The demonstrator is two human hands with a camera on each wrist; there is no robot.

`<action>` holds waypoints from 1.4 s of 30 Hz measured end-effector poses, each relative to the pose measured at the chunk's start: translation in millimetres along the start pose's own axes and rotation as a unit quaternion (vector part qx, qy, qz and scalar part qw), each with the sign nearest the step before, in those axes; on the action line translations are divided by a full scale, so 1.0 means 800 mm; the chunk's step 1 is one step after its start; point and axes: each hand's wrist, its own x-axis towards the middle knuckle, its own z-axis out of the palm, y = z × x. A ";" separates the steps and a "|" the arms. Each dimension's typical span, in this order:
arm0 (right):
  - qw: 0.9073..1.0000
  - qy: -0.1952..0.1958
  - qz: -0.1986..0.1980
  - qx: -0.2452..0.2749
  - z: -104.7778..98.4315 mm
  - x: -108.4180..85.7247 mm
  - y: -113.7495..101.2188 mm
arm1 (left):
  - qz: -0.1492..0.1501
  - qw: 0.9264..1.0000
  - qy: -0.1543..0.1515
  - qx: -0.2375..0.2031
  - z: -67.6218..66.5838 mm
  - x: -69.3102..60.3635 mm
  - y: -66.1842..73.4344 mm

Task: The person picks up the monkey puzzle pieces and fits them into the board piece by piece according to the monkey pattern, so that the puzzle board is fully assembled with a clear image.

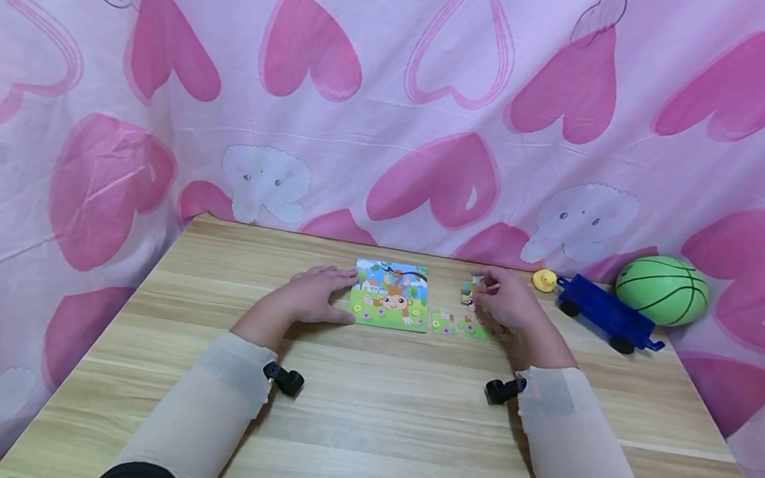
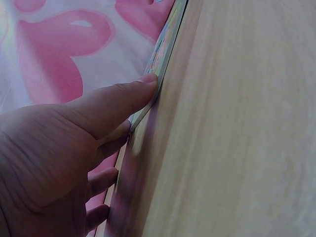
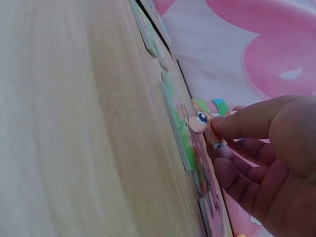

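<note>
A flat monkey puzzle (image 1: 389, 296) is being touched by the left hand (image 1: 315, 293). A piece (image 3: 201, 118) showing an eye is being pinched by the right hand (image 1: 510, 300), near loose green pieces (image 1: 444, 322).

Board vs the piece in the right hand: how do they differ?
Size: board is larger; piece is small.
Pose: board lies flat on the table; piece is tilted, pinched by the right hand.
Look: board shows a full monkey scene; piece shows a cartoon eye.
Shared: colourful cartoon print.

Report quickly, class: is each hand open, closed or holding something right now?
Left hand: open, touching the picture board.
Right hand: holding a puzzle piece.
</note>
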 end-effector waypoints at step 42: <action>0.987 -0.069 -0.114 0.089 0.104 0.028 -0.130 | -0.001 1.000 -0.007 -0.001 -0.001 0.001 -0.001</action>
